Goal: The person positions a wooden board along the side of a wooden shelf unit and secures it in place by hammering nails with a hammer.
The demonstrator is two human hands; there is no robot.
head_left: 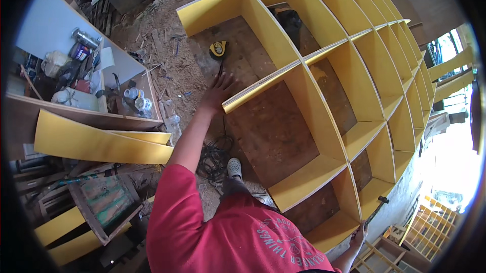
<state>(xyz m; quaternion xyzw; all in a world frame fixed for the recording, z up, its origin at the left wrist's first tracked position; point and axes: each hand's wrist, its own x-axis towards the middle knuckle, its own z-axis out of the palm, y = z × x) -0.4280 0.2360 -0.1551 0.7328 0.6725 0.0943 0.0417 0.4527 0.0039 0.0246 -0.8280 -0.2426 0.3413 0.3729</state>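
Note:
A large egg-crate frame of yellow-faced plywood strips (pixel 324 146) stands on a brown board (pixel 273 116), curving away to the right. My left hand (pixel 218 93), fingers stretched out, is over the board beside the end of one yellow divider. Just beyond its fingertips is a yellow and black tape measure (pixel 218 49); a thin dark strip lies between the two. At the frame's near right corner my right hand (pixel 358 236) is closed round the handle of a hammer (pixel 383 200), whose head points up and away. Part of the right hand's grip is hidden.
Sawdust and wood scraps (pixel 157 55) cover the floor at the far left. A coiled black cable (pixel 215 159) lies by my feet. On the left are curved yellow strips (pixel 96 139) and an open cabinet with jars (pixel 143 104). A yellow lattice (pixel 430 227) stands at lower right.

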